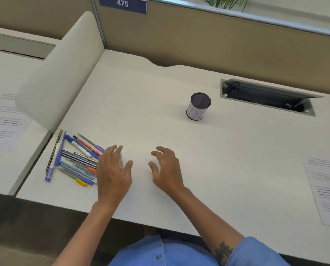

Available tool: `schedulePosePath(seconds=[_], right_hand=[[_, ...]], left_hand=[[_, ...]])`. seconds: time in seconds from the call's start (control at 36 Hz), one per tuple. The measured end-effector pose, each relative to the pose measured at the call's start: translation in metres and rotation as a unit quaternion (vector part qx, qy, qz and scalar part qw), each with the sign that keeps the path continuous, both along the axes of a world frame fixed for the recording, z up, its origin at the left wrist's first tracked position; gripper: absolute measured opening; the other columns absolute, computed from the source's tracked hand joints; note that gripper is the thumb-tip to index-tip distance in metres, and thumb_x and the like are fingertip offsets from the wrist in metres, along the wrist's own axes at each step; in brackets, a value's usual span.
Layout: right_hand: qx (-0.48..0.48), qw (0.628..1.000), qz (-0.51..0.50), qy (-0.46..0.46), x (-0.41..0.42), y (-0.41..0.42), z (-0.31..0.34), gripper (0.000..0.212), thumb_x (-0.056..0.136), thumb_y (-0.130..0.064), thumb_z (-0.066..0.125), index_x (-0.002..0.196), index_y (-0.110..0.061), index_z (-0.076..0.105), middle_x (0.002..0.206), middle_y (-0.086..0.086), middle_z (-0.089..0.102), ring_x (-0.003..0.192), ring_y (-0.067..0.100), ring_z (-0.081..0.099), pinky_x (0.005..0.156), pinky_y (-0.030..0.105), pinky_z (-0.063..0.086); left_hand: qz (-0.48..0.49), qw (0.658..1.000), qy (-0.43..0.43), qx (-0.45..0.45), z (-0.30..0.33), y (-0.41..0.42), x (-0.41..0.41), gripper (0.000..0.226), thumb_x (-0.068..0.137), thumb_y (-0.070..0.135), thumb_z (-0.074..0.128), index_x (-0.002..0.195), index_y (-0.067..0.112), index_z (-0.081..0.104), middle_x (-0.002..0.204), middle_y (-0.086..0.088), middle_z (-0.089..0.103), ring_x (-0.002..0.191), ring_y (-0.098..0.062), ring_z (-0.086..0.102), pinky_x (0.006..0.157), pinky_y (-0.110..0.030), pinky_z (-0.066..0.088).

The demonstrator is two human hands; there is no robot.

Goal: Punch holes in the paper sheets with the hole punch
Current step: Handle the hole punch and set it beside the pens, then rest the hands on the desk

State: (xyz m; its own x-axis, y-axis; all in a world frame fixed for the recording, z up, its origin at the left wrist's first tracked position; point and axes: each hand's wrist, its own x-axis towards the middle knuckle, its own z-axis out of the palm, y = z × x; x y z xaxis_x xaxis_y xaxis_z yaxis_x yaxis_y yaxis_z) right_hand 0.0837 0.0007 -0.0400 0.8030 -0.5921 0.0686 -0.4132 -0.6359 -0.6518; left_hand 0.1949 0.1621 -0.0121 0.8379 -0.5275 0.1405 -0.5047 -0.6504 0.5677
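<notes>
Two bare hands are hovering over the near middle of a white desk (160,83), with clutter lying only at its sides. A loose pile of pens and markers (74,160) is lying at the near left corner, its right end slipping under the left hand (113,173). A cylindrical pen cup (198,106), dark on top with a white lettered wrap, is standing upright farther back and to the right, well apart from both hands. Behind it, an open cable hatch (268,96) is sitting recessed in the desktop. A printed paper sheet (327,191) is lying at the right edge of the desk, well apart from the right hand (166,169); more printed sheets (3,121) are lying on the neighbouring desk to the left, beyond a rounded white divider (58,73). No hole punch is showing anywhere in view.

Broad bare desktop is lying open between the hands, the cup and the right-hand sheet. The divider is closing off the left side, a tan partition (218,39) with a numbered sign is closing off the back, and the front edge is running just under the wrists.

Both forearms are reaching forward from a blue shirt (160,254). The left hand is lying palm down with fingers spread wide; a thin pale thing is showing between thumb and fingers, but whether it is being held I cannot tell. The right hand is arching with fingers curled and spread, holding nothing.
</notes>
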Motion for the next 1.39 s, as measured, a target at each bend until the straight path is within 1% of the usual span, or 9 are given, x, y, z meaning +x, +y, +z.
schedulePosePath(seconds=[0.11, 0.28, 0.44, 0.75, 1.08, 1.19, 1.28, 1.33, 1.39], right_hand=[[-0.043, 0.998, 0.008, 0.044, -0.036, -0.026, -0.005, 0.053, 0.102, -0.035, 0.061, 0.15, -0.016, 0.052, 0.171, 0.006, 0.033, 0.161, 0.03, 0.024, 0.127, 0.045, 0.028], [-0.034, 0.996, -0.031, 0.077, -0.096, -0.063, -0.009, 0.065, 0.107, -0.04, 0.052, 0.163, -0.012, 0.035, 0.179, 0.005, 0.009, 0.167, 0.024, 0.0, 0.134, 0.051, 0.011], [-0.027, 0.991, -0.09, 0.09, -0.153, -0.101, -0.011, 0.066, 0.109, -0.04, 0.049, 0.165, -0.013, 0.03, 0.18, 0.002, 0.002, 0.166, 0.02, -0.007, 0.135, 0.052, 0.007], [-0.001, 0.981, -0.164, 0.108, -0.234, -0.154, -0.015, 0.062, 0.113, -0.039, 0.036, 0.168, -0.014, 0.023, 0.18, 0.0, -0.003, 0.165, 0.012, -0.011, 0.135, 0.045, -0.002], [-0.017, 0.978, -0.14, 0.152, -0.261, -0.17, -0.03, 0.065, 0.107, -0.038, 0.019, 0.164, -0.011, 0.034, 0.178, 0.01, 0.014, 0.166, 0.027, 0.007, 0.134, 0.055, 0.006], [-0.031, 0.982, -0.162, 0.087, -0.261, -0.17, -0.03, 0.044, 0.106, -0.026, 0.046, 0.144, -0.012, 0.061, 0.165, 0.008, 0.047, 0.154, 0.028, 0.038, 0.13, 0.055, 0.022], [-0.073, 0.983, -0.166, 0.014, -0.262, -0.164, -0.031, 0.029, 0.099, -0.015, 0.062, 0.125, -0.013, 0.074, 0.135, 0.003, 0.071, 0.128, 0.026, 0.061, 0.11, 0.048, 0.046], [-0.082, 0.984, -0.156, -0.013, -0.261, -0.156, -0.031, 0.024, 0.096, -0.01, 0.068, 0.118, -0.013, 0.078, 0.118, 0.001, 0.073, 0.116, 0.024, 0.064, 0.097, 0.044, 0.05], [-0.088, 0.986, -0.139, -0.021, -0.26, -0.147, -0.03, 0.021, 0.095, -0.009, 0.071, 0.113, -0.014, 0.079, 0.112, 0.001, 0.072, 0.111, 0.024, 0.065, 0.093, 0.042, 0.05]], left_hand=[[-0.077, 0.997, -0.025, 0.016, -0.009, -0.027, -0.022, 0.076, 0.098, 0.053, 0.059, 0.161, 0.015, 0.041, 0.173, -0.011, 0.035, 0.165, -0.033, 0.025, 0.131, -0.062, 0.026], [-0.162, 0.986, -0.028, 0.04, -0.021, -0.067, -0.069, 0.084, 0.103, 0.055, 0.052, 0.168, 0.009, 0.025, 0.181, -0.013, 0.011, 0.169, -0.032, -0.002, 0.134, -0.065, 0.01], [-0.216, 0.972, -0.036, 0.089, -0.032, -0.111, -0.107, 0.088, 0.105, 0.064, 0.035, 0.17, 0.008, 0.017, 0.182, -0.013, -0.003, 0.168, -0.033, -0.011, 0.133, -0.066, 0.005], [-0.249, 0.959, -0.001, 0.137, -0.054, -0.174, -0.155, 0.087, 0.105, 0.064, 0.028, 0.17, 0.008, 0.018, 0.182, -0.013, -0.002, 0.168, -0.032, -0.015, 0.133, -0.066, 0.002], [-0.223, 0.962, 0.004, 0.157, -0.077, -0.189, -0.168, 0.079, 0.107, 0.055, 0.03, 0.169, 0.007, 0.022, 0.181, -0.015, 0.005, 0.168, -0.036, 0.0, 0.134, -0.061, 0.01], [-0.215, 0.965, -0.025, 0.151, -0.074, -0.191, -0.169, 0.071, 0.109, 0.047, 0.034, 0.17, 0.011, 0.024, 0.181, -0.015, 0.009, 0.168, -0.035, 0.005, 0.135, -0.056, 0.013], [-0.207, 0.965, -0.029, 0.159, -0.071, -0.196, -0.171, 0.069, 0.109, 0.046, 0.035, 0.17, 0.014, 0.023, 0.181, -0.015, 0.01, 0.168, -0.035, 0.006, 0.136, -0.056, 0.011], [-0.204, 0.966, -0.028, 0.158, -0.07, -0.197, -0.171, 0.069, 0.11, 0.046, 0.035, 0.17, 0.015, 0.023, 0.181, -0.014, 0.01, 0.168, -0.035, 0.006, 0.136, -0.056, 0.01], [-0.202, 0.966, -0.028, 0.158, -0.069, -0.196, -0.171, 0.069, 0.11, 0.046, 0.035, 0.171, 0.016, 0.022, 0.181, -0.014, 0.009, 0.168, -0.034, 0.004, 0.136, -0.055, 0.01]])
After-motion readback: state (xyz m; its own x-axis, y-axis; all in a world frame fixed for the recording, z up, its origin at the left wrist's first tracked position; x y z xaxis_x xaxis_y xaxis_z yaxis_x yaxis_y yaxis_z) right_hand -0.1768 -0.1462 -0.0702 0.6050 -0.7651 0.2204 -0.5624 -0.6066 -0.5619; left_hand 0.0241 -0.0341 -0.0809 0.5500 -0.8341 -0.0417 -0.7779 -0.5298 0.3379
